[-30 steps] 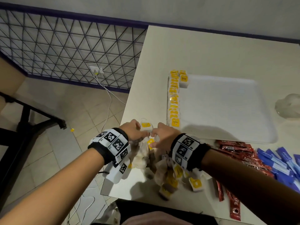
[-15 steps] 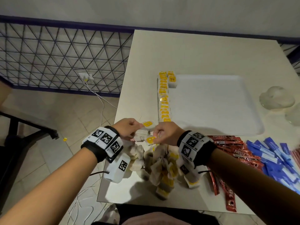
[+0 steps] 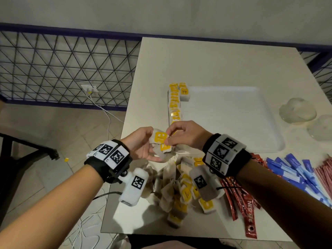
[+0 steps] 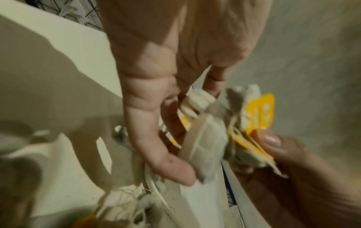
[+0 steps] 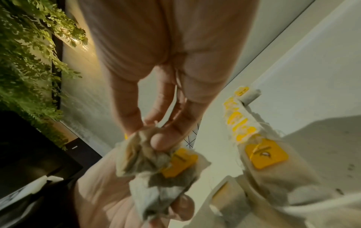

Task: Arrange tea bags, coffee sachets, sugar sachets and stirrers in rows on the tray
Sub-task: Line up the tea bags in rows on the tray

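Observation:
Both hands meet above the table's near left part, holding a small clump of tea bags [image 3: 160, 141] with yellow tags. My left hand [image 3: 143, 147] cups the bags [image 4: 207, 135] from below with curled fingers. My right hand [image 3: 181, 134] pinches a bag [image 5: 156, 162] between thumb and fingers. A row of tea bags [image 3: 173, 103] lies along the left edge of the white tray [image 3: 251, 133]. A loose pile of tea bags [image 3: 179, 187] sits on the table under my wrists. Red coffee sachets [image 3: 240, 200], blue sugar sachets [image 3: 291, 169] and pink stirrers [image 3: 326, 171] lie to the right.
The white table [image 3: 215, 60] ends close to my left hand, with tiled floor [image 3: 53, 132] and a cable below. Two crumpled clear plastic bags [image 3: 297, 111] lie right of the tray. A black lattice fence [image 3: 62, 65] runs behind.
Both hands have lifted from the pile with a few tea bags and risen slightly toward the tray. The left palm has turned upward under the bags.

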`<state>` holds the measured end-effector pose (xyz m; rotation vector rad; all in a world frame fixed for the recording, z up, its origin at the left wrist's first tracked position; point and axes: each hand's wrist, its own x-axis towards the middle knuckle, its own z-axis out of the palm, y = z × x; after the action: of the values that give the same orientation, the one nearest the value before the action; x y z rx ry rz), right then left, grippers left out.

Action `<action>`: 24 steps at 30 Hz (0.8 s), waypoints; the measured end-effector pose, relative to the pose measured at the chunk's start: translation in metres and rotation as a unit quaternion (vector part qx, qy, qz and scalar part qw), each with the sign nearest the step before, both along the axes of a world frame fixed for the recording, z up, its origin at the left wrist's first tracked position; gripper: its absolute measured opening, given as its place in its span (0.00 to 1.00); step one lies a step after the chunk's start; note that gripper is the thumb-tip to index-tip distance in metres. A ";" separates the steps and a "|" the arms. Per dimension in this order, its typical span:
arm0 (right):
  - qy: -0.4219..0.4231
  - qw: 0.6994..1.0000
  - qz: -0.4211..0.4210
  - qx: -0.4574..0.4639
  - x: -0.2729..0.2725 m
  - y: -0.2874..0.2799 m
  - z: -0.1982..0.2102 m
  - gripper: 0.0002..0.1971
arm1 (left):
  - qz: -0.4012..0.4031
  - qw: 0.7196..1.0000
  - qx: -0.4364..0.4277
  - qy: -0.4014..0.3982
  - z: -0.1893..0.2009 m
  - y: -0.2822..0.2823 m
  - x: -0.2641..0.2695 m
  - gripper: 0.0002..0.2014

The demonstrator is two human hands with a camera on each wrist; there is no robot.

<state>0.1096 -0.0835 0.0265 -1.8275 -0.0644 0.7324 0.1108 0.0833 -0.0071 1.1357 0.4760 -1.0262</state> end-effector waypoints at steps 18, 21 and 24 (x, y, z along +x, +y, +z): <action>-0.094 0.994 -0.051 -0.029 0.051 -0.023 0.003 0.18 | 0.137 0.978 0.038 -0.152 0.017 -0.025 0.044 0.05; -0.081 0.995 -0.053 -0.013 0.061 -0.031 0.010 0.17 | 0.122 0.970 0.114 -0.179 0.015 -0.019 0.050 0.14; -0.077 0.997 -0.011 -0.028 0.073 -0.037 0.016 0.18 | 0.040 0.957 0.151 -0.245 0.021 -0.017 0.057 0.16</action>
<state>0.1823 -0.1201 0.0428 -1.9325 -0.1264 0.5815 0.1680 0.0667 0.0140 1.5756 0.2802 -0.5788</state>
